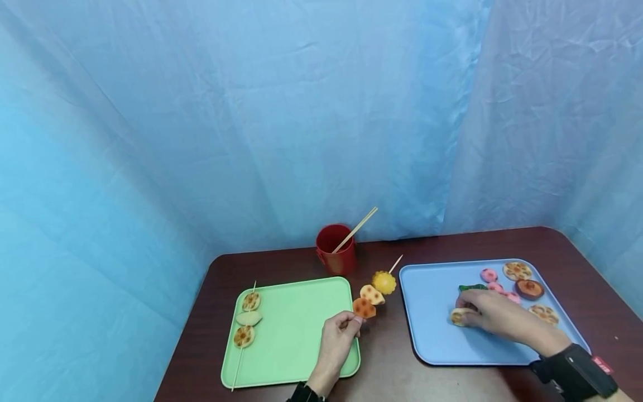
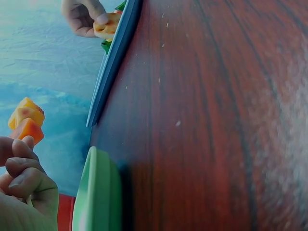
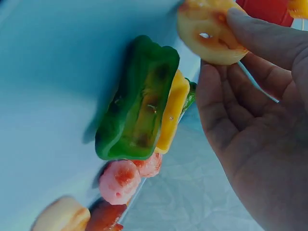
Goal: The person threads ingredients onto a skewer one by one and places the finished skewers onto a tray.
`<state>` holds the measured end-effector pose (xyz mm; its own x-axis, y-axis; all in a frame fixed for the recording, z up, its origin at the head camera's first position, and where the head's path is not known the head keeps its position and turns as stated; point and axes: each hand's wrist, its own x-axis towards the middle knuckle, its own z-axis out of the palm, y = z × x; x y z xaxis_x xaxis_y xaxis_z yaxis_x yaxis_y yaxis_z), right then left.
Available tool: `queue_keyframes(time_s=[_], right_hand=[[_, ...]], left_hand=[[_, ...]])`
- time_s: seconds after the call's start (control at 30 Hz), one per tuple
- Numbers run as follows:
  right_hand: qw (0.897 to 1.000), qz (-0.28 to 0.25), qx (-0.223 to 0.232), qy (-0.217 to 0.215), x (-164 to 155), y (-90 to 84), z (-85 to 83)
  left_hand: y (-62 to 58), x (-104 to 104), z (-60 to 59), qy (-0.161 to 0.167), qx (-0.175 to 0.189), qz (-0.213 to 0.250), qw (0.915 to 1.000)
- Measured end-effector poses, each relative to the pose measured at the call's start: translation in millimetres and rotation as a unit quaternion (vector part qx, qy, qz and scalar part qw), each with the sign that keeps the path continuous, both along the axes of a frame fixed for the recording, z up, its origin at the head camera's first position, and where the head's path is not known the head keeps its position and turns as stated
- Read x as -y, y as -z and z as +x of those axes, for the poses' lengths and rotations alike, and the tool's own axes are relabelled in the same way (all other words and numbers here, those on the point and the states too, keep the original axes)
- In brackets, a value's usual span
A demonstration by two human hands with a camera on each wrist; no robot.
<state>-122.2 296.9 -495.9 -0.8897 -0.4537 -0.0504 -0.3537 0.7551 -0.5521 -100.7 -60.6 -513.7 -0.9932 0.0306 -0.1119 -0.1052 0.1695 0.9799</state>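
Note:
My left hand [image 1: 335,341] holds a wooden skewer [image 1: 396,263] by its lower end, beside the right edge of the green tray [image 1: 296,324]. Threaded on it are an orange slice [image 1: 364,308], a pale spotted slice [image 1: 372,294] and a yellow corn-like piece [image 1: 384,282]; its tip points up and right. Over the blue tray [image 1: 432,335], my right hand [image 1: 502,317] pinches a browned lotus root slice [image 3: 207,36] between thumb and fingers. Close by this hand lie a green pepper piece [image 3: 137,106], a yellow strip [image 3: 172,113] and pink balls [image 3: 119,182].
A finished-looking skewer with two lotus root slices [image 1: 244,336] and a pale green piece [image 1: 249,318] lies on the green tray. A red bucket [image 1: 337,259] with sticks [image 1: 356,229] stands behind. More lotus slices [image 1: 517,271] and a brown mushroom-like piece [image 1: 529,289] lie at the blue tray's right.

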Motion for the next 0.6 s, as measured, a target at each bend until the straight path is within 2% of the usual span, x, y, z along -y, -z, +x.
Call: queue_keyframes(time_s=[0.13, 0.27, 0.43, 0.6], right_hand=[[0.999, -0.042, -0.012, 0.007, 2, -1.9, -2.3], [0.996, -0.079, -0.027, 0.037, 8, -5.9, -5.5], [0.986, -0.124, -0.052, 0.098, 19, -11.9, -12.5], [0.971, -0.155, -0.067, 0.167, 31, -17.6, -19.3]], left_hand=[[-0.1, 0, 0.1, -0.003, -0.001, 0.007, 1.0], [0.1, 0, 0.4, -0.004, 0.001, 0.018, 0.9998], [0.2, -1, 0.9, -0.003, 0.009, 0.031, 0.9995], [0.7, 0, 0.8, -0.003, 0.015, 0.042, 0.999]])
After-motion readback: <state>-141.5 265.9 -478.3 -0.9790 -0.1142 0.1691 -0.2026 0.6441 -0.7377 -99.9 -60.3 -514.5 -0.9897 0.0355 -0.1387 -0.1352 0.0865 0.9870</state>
